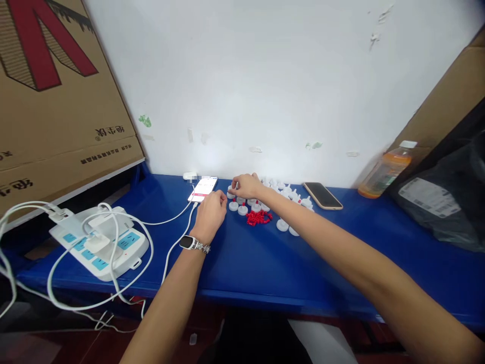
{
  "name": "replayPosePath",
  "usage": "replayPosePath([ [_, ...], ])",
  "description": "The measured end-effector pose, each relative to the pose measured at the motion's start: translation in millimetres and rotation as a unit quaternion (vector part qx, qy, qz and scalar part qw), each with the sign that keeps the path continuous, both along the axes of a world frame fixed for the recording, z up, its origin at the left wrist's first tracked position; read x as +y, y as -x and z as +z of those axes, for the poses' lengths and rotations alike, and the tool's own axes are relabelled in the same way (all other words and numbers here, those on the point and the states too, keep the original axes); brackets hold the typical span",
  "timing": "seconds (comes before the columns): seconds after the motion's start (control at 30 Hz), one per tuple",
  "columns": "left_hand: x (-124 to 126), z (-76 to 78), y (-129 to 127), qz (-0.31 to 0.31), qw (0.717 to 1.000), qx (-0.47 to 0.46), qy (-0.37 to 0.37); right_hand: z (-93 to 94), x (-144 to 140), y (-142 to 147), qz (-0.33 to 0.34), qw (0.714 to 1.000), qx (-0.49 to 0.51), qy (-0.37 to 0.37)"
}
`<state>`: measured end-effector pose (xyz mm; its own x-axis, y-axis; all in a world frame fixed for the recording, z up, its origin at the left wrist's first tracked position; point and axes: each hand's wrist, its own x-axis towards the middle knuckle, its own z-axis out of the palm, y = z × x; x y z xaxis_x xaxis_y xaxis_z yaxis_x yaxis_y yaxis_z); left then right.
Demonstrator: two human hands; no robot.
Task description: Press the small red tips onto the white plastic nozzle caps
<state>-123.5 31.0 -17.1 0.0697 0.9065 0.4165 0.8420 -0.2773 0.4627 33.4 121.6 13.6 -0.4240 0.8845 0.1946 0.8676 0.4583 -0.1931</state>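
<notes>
On the blue table (265, 263) lie several small white round caps (282, 225) and a heap of tiny red pieces (258, 218). My right hand (247, 185) reaches over the far caps, its fingertips pinched on one white cap (232, 188). Just left of the caps rests my left hand (210, 211), a watch on its wrist, fingers curled. Whether it holds anything is hidden. A lit phone (203, 189) on a white cable lies just beyond my left hand.
A white power strip (102, 242) with plugs and looping cables sits at the left. A dark phone (323, 195) and an orange drink bottle (384, 172) stand to the right, beside a black bag (447, 197). Cardboard boxes (56, 91) lean at the left, and a white wall rises behind.
</notes>
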Motion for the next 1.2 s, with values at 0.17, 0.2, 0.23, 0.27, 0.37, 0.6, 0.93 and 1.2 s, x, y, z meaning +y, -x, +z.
replayPosePath([
  [0.17,3.0,-1.8,0.9,-0.008,1.0,-0.006,-0.004,0.4,-2.1,3.6,-0.019,1.0,0.023,-0.01],
  [0.2,3.0,-0.4,0.4,-0.012,1.0,-0.009,-0.016,2.1,-5.3,0.9,-0.025,0.998,0.048,-0.014],
  [0.23,2.4,1.4,-0.6,-0.015,0.999,-0.011,-0.033,4.1,-10.0,-2.8,-0.03,0.996,0.083,-0.018],
  [0.27,1.4,3.5,-2.3,-0.021,0.998,-0.012,-0.053,6.0,-16.2,-7.4,-0.033,0.991,0.129,-0.022],
  [0.37,-4.2,9.6,-11.3,-0.06,0.993,-0.003,-0.101,8.8,-42.4,-25.1,-0.022,0.963,0.267,-0.02],
  [0.6,-14.9,10.5,-32.6,-0.157,0.986,0.045,-0.027,-2.2,-103.8,-71.6,-0.006,0.918,0.394,0.046],
  [0.93,-24.2,12.4,-45.3,-0.215,0.969,0.122,-0.025,-1.2,-110.6,-102.7,-0.046,0.998,-0.023,-0.027],
  [1.2,-26.3,15.8,-46.6,-0.214,0.966,0.138,-0.037,2.4,-100.6,-96.4,-0.037,0.996,-0.08,0.016],
])
